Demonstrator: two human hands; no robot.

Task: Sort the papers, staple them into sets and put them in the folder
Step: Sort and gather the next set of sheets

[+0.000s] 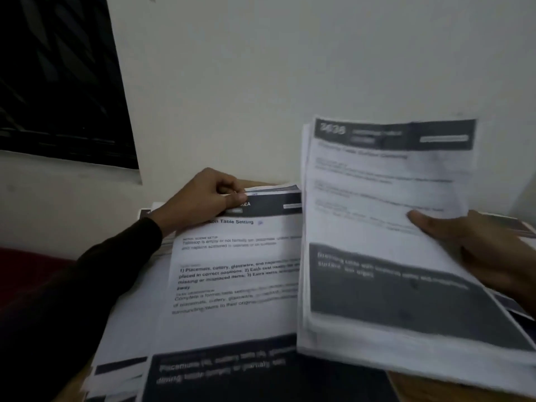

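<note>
Left hand (207, 195) pinches the top sheet (232, 274) at the table's far edge. Right hand (478, 250) grips a raised stack (385, 227), thumb on top.

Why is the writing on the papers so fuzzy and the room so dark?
Head view: the raised stack of white printed papers in the right hand is smeared with blur; the flat sheet pinched by the left hand reads better; lighting is dim.

A long dark sleeve (95, 274) covers the left arm.
</note>
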